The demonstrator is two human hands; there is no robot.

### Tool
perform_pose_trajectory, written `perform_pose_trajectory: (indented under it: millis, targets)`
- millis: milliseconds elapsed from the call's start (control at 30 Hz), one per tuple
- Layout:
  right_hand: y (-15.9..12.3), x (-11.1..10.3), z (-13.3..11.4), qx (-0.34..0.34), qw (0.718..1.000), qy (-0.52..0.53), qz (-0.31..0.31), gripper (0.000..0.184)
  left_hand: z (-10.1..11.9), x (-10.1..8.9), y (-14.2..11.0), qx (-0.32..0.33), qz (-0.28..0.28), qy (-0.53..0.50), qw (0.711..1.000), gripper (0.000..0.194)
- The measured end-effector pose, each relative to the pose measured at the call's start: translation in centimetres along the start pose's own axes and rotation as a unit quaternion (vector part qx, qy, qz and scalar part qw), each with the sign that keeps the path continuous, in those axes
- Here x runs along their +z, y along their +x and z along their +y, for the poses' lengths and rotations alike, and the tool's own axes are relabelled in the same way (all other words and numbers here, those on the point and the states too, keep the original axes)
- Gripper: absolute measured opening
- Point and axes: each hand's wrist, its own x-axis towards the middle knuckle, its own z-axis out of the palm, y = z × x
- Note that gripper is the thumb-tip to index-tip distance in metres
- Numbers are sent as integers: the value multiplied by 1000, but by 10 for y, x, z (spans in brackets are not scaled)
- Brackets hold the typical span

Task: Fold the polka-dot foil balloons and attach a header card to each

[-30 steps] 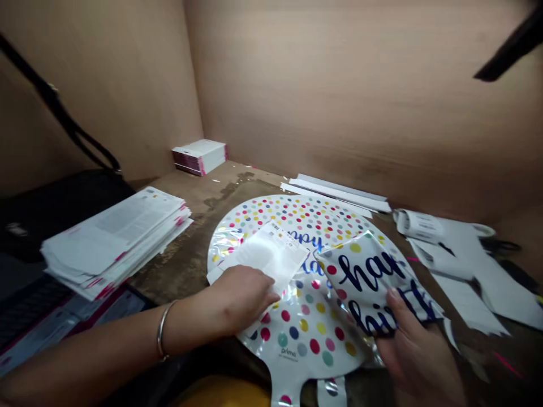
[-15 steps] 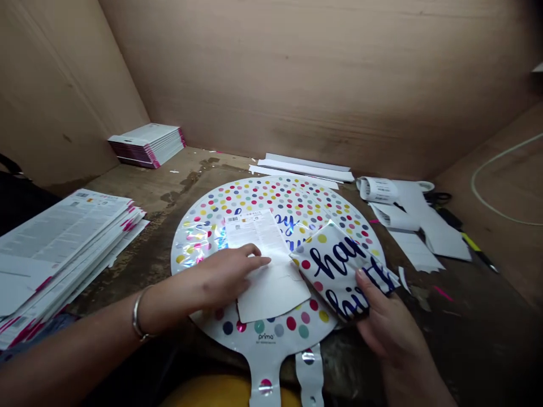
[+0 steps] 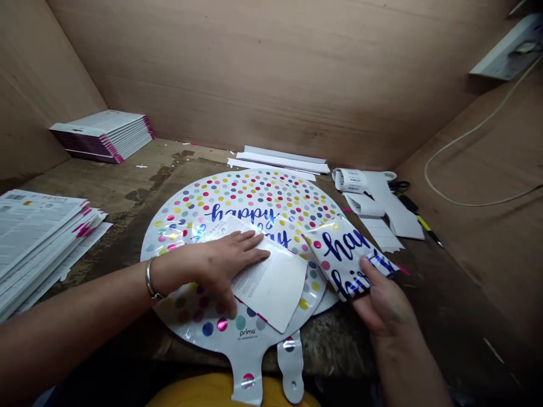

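1. Pressing down with spread fingers, the left hand (image 3: 223, 261) lay open, not clenched, on a white card insert (image 3: 275, 288), holding it against the foil.
2. The right hand (image 3: 382, 305) grasped a folded foil flap (image 3: 345, 257) printed with navy script, its thumb lying on top.
3. A round polka-dot foil balloon (image 3: 254, 192) lay flat on the wooden bench (image 3: 106, 175), straight ahead of the person. Its long axis ran from the round body to a neck tab (image 3: 248, 379) pointing back toward the person.
4. A second tab (image 3: 291, 364) lay just beside the first. A second balloon may have been underneath, but the pictures did not settle this.
5. The card lay nearer the left hand, and the flap nearer the right. The left forearm, with a metal bangle (image 3: 149, 278), reached in from the lower left.
6. A stack of printed sheets (image 3: 42, 237) lay well left of the balloon. A label roll (image 3: 350, 180), scissors (image 3: 399, 185) and a yellow marker (image 3: 429, 230) lay beyond the right hand.
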Motion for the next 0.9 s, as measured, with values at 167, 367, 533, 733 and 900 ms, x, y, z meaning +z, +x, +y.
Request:
perform_pose_trajectory:
  millis: [167,367,533,733,900]
  targets:
    - [-14,2,2,91,991,-66,-79,45,-7,-3,4,-8,43,33,999,119]
    - [-27,19,22,127,978,-77,-145,48,-2,19,5,-21,119,25,992,118]
    - [-29,30,23,151,967,-79,-187,49,-3,25,0,-20,139,0,990,126]
    - [-29,42,39,188,947,-77,-249,44,1,20,-1,-53,136,-45,988,126]
    - [-17,23,10,82,979,-56,-178,43,9,11,-1,-56,168,-12,984,115]
